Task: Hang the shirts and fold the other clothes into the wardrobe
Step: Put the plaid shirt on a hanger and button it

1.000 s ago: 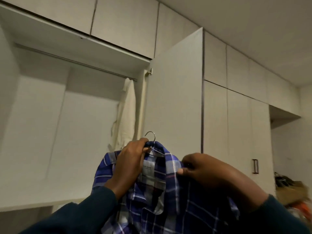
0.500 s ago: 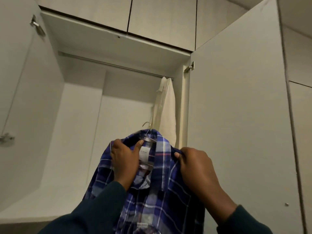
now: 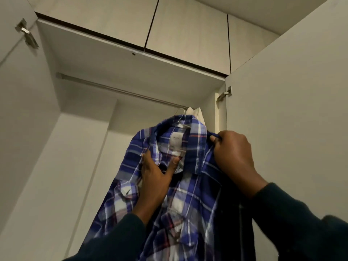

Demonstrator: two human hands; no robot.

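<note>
A blue and white plaid shirt (image 3: 190, 187) hangs on a wire hanger (image 3: 179, 114), raised inside the open wardrobe. The hanger's hook sits just below the metal rail (image 3: 116, 91); whether it touches the rail I cannot tell. My left hand (image 3: 156, 176) grips the shirt's front placket below the collar. At the shirt's right shoulder, my right hand (image 3: 231, 153) pinches the fabric. A cream shirt (image 3: 196, 114) hangs on the rail behind, mostly hidden by the plaid one.
The right wardrobe door (image 3: 291, 129) stands open close beside my right hand. The left door (image 3: 22, 100) is open too, with a hinge (image 3: 27, 33) near its top. Closed upper cabinets (image 3: 186, 29) sit above the wardrobe's top panel.
Both hands have lifted the plaid shirt higher toward the rail. My left hand slid down from the collar to the placket. The view tilted upward and closer to the wardrobe.
</note>
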